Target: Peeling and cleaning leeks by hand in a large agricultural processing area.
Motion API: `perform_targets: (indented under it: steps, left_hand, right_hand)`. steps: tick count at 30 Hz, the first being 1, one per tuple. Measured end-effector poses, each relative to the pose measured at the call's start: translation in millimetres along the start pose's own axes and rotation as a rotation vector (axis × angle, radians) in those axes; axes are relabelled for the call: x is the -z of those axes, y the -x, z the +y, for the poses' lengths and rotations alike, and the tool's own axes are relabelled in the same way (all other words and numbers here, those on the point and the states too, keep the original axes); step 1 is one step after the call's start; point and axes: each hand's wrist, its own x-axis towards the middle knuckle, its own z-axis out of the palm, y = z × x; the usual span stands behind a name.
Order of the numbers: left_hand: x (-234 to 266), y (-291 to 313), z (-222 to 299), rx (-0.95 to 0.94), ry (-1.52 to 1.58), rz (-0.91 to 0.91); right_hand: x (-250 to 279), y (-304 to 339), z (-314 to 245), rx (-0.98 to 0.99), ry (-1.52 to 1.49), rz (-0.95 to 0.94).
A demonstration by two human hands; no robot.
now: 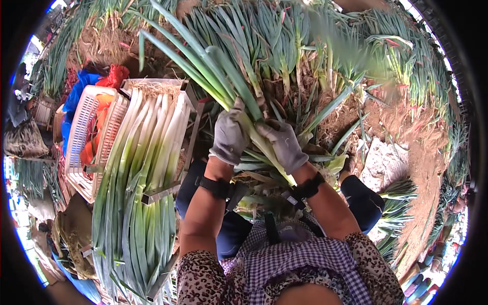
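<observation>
My left hand (229, 136) and my right hand (284, 145), both in grey gloves, grip one long green onion stalk (203, 66) that points up and left from my lap. The left hand holds it higher, where the green leaves fork. The right hand holds it lower, toward the pale stem, with peeled outer leaves (264, 165) hanging beneath. A metal rack (161, 192) at my left holds a neat stack of cleaned green onions (147, 168), white stems pointing away from me.
A large heap of uncleaned green onions with roots (305, 56) lies ahead of me on bare soil (417, 137). A white plastic crate (84, 132) with orange and blue material stands left of the rack. More onion bundles (399, 203) lie at right.
</observation>
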Motion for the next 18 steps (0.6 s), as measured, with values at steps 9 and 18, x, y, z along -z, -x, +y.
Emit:
perform_targets:
  steps: [9, 18]
  left_hand:
    - [13, 12, -23, -0.109, 0.154, 0.243]
    - [24, 11, 23, -0.224, -0.011, 0.161]
  right_hand:
    - [110, 89, 120, -0.667, 0.585, 0.255]
    - [185, 148, 158, -0.705, 1.494, -0.025]
